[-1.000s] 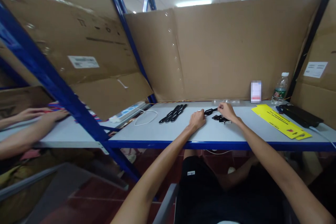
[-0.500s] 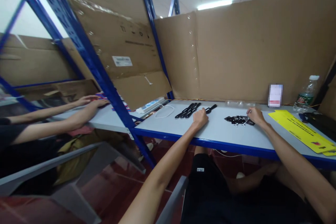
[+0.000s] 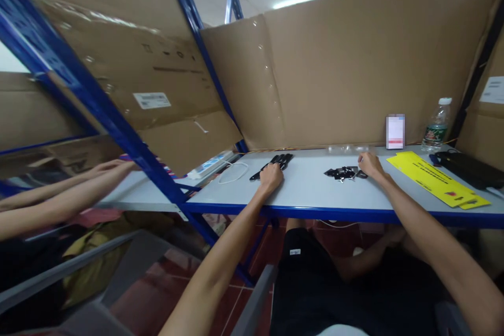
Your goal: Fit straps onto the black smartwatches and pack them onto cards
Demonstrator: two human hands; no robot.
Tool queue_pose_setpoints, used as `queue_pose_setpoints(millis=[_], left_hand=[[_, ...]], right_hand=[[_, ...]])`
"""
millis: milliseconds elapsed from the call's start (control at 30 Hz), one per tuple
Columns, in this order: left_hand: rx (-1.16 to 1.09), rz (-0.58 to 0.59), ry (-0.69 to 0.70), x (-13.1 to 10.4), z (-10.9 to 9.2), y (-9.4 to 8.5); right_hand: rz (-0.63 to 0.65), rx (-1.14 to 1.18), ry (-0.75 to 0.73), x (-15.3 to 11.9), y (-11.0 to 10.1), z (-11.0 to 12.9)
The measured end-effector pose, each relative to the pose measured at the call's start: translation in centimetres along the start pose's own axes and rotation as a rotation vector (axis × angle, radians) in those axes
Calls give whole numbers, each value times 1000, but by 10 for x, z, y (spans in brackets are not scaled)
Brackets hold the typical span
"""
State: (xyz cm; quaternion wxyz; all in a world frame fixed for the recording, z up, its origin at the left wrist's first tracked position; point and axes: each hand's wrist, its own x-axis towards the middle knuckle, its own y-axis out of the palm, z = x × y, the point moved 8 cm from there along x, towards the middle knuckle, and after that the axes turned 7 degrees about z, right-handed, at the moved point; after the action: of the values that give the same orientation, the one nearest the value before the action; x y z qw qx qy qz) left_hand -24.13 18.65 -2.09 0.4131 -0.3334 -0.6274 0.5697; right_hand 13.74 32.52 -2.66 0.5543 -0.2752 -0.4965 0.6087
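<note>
My left hand is closed over a row of long, slim black pieces on the table, with its fingers curled round one of them. The pieces look like handles; their exact kind cannot be made out. My right hand has thumb and fingers pinched together at the right end of a small pile of black parts. Shiny metal bits show in that pile, and one dark end points left. What the right fingertips hold is too small to name.
A yellow printed card lies to the right, near a black pouch. A phone and a water bottle stand at the back. A white cable curls on the left. Another person's arms reach onto the neighbouring table.
My left hand has moved left with a black piece, from beside the row onto it. My right hand stays by the pile. The view has turned slightly right.
</note>
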Motion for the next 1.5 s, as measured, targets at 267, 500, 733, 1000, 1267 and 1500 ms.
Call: queue_pose_setpoints(millis=[267,500,733,1000,1267,1500], left_hand=[[-172,-9,365,-2,-86,-9],[-306,15,859,-59,-233,12],[-343,15,945,-35,-205,22],[-357,14,422,33,-98,43],[-543,28,319,27,-153,38],[-562,20,635,15,-190,30]], right_hand=[[-62,39,93,-2,-14,-11],[-78,-31,18,-13,-15,3],[51,-94,-101,-34,6,26],[222,-183,-219,-59,29,22],[263,-84,-197,-21,56,95],[383,-20,-549,-81,50,100]])
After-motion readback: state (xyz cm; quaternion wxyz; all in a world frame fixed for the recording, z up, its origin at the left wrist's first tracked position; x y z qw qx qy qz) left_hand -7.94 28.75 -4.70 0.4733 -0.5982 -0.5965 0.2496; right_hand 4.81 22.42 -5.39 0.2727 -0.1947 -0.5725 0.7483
